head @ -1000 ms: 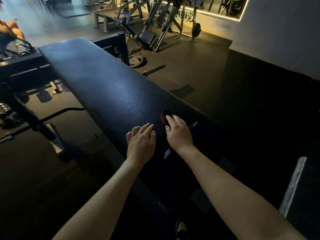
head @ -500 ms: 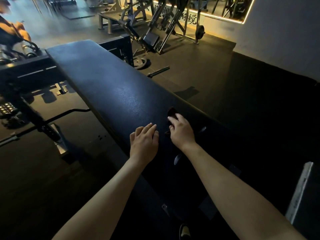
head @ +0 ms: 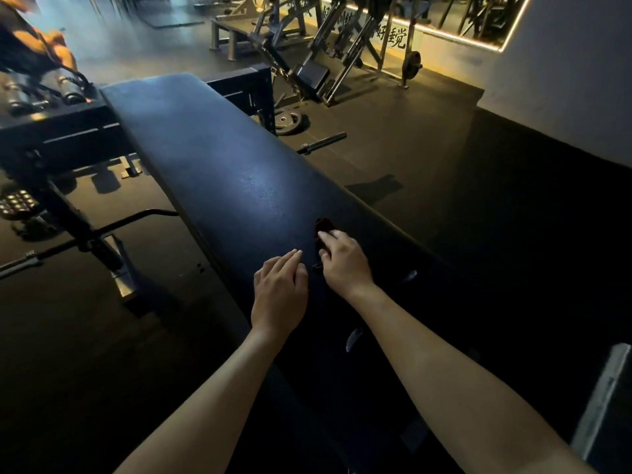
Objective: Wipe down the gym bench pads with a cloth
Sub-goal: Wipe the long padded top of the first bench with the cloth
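Grained, faintly glossy bench pad (head: 219, 159)

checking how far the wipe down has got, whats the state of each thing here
bench pad: bare past the hands, sheen across its middle
cloth: bunched on the pad under the right hand's fingers
right hand: fingers curled over the cloth
left hand: flat on the pad, holding nothing
weight plate: flat on the floor past the bench
bar: lying on the floor near the plate

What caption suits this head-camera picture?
Right hand holds a dark cloth on the black bench pad; left hand rests flat beside it.
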